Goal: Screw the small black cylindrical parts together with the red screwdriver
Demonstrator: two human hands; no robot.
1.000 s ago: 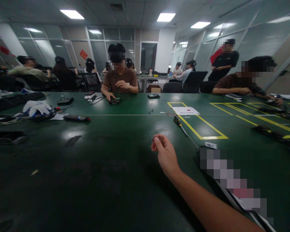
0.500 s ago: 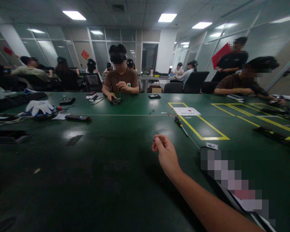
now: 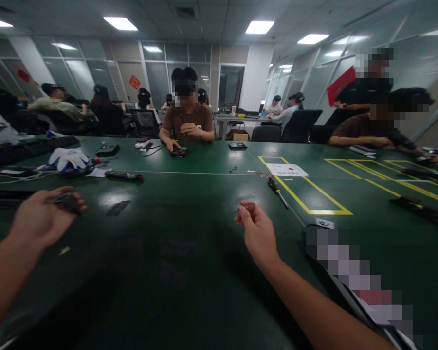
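Note:
My left hand (image 3: 40, 221) is raised above the table at the left, its fingers curled round a small dark, flattish object (image 3: 69, 202) whose kind I cannot make out. Toward the middle, my right hand (image 3: 258, 234) pinches a small item between thumb and fingers. A thin dark tip (image 3: 235, 211) sticks out of that pinch on the left; my fingers cover most of the rest. Beyond the right hand lies a screwdriver (image 3: 276, 188) with a dark and yellow handle. The hands are well apart, over the green tabletop (image 3: 175, 214).
White-and-blue gloves (image 3: 68, 159), cables and a dark pen-shaped tool (image 3: 124, 176) lie at the left. A printed sheet (image 3: 286, 169) overlaps yellow tape (image 3: 330, 212). A black-edged case (image 3: 326, 272) with blurred contents stands at right. Across the table a person (image 3: 188, 121) handles a small device.
My left hand has come into view from the left with the dark object in it. My right hand stays nearly in place; less of the thin tip shows. The view has shifted slightly.

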